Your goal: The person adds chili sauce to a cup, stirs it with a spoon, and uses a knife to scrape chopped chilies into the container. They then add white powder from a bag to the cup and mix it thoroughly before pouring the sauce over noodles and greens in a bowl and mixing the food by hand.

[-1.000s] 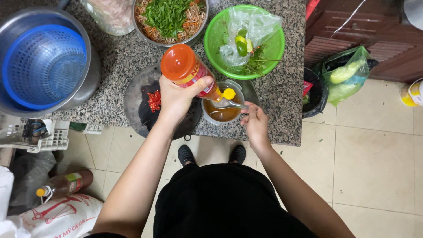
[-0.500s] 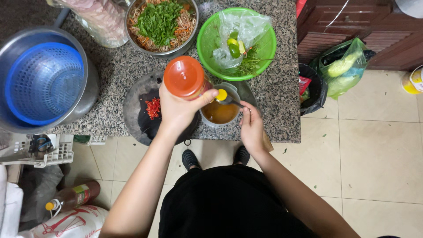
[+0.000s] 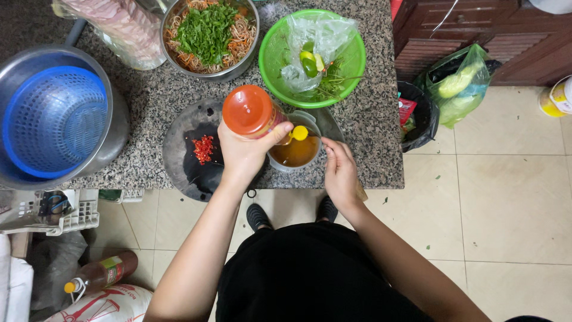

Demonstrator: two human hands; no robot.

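Gripping an orange plastic bottle (image 3: pixel 250 111) around its body, the left hand (image 3: pixel 243 154) has its fingers curled shut on it, thumb pressed along the side. The bottle is tipped so its yellow cap (image 3: pixel 300 133) points down over a small metal bowl (image 3: pixel 295 153) of amber liquid on the granite counter (image 3: pixel 369 128). The right hand (image 3: pixel 339 174) rests at the bowl's right rim, fingers drawn together; whether they pinch a utensil cannot be told. Just left of the bowl lies a round dark board (image 3: pixel 185 156) with chopped red chilli (image 3: pixel 204 148). Behind stand a green bowl (image 3: pixel 280 53) holding a plastic bag and a steel bowl of noodles (image 3: pixel 210 36) topped with greens.
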